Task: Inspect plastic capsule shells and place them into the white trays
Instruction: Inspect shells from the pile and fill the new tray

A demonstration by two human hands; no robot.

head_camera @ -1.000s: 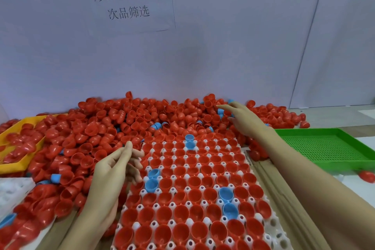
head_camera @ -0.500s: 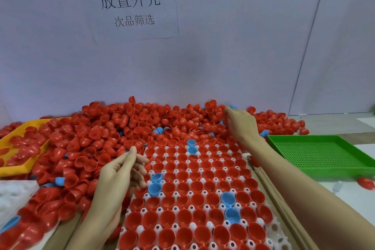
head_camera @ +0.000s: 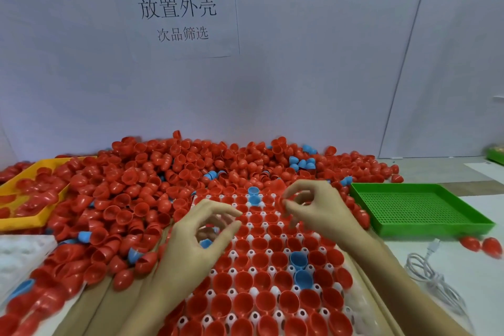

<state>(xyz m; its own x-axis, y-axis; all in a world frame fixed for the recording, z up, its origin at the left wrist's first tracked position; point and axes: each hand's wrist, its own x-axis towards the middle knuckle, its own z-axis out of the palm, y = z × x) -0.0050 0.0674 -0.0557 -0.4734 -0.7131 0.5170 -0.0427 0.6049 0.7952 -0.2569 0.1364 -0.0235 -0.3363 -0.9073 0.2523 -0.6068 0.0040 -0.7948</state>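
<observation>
A white tray (head_camera: 232, 253) lies in front of me, and red capsule shells fill most of its cups, with a few blue shells (head_camera: 298, 259) among them. Behind and to the left of it spreads a big pile of loose red shells (head_camera: 152, 172). My right hand (head_camera: 319, 207) hovers over the tray's far part and pinches a red shell (head_camera: 285, 202) between thumb and fingertips. My left hand (head_camera: 201, 240) is over the tray's left side with thumb and forefinger curled into a ring. Whether it holds a shell is unclear.
A yellow tray (head_camera: 41, 219) half buried in shells sits at far left, with another white tray (head_camera: 16, 256) below it. A green perforated tray (head_camera: 436, 226) stands at right, with two loose red shells (head_camera: 480, 244) and a white cable (head_camera: 433, 275) nearby. The wall carries a paper sign (head_camera: 177, 13).
My right hand has come back from the far pile toward the tray's middle with a red shell. My left hand has moved right, over the tray, and its fingers have curled.
</observation>
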